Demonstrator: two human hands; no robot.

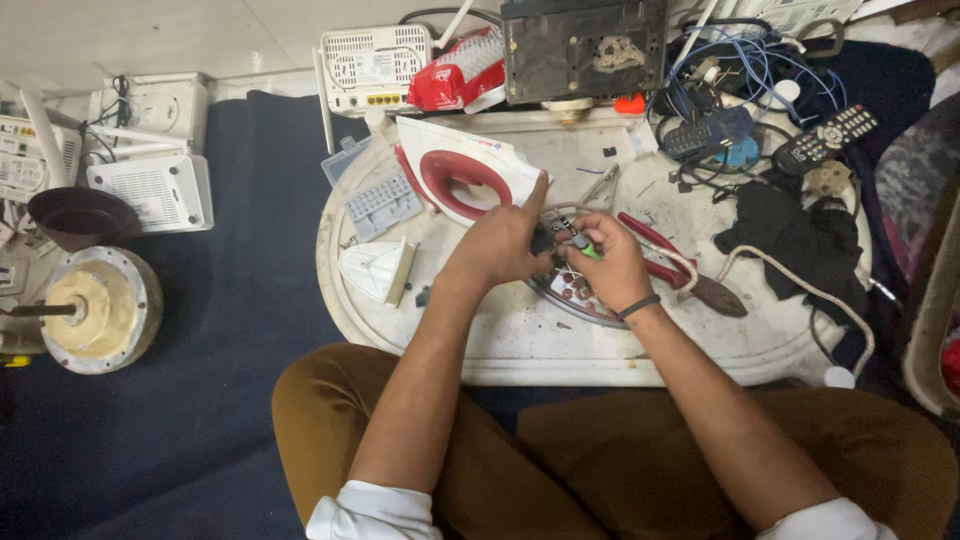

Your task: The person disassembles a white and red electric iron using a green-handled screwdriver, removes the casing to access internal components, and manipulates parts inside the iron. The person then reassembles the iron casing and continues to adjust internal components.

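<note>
My left hand presses down on the metal soleplate of a dismantled clothes iron, with its forefinger pointing up against the red and white iron cover. My right hand grips a small green-handled tool over the wiring in the middle of the soleplate. The two hands touch each other above the plate. All of it lies on a round white tray table in front of my crossed legs.
Red-handled pliers lie just right of my right hand. A white triangular iron part and a grey bit case sit at the left. Remotes, blue wires, black cloth and a white cord crowd the right. Routers and a motor part rest on the floor.
</note>
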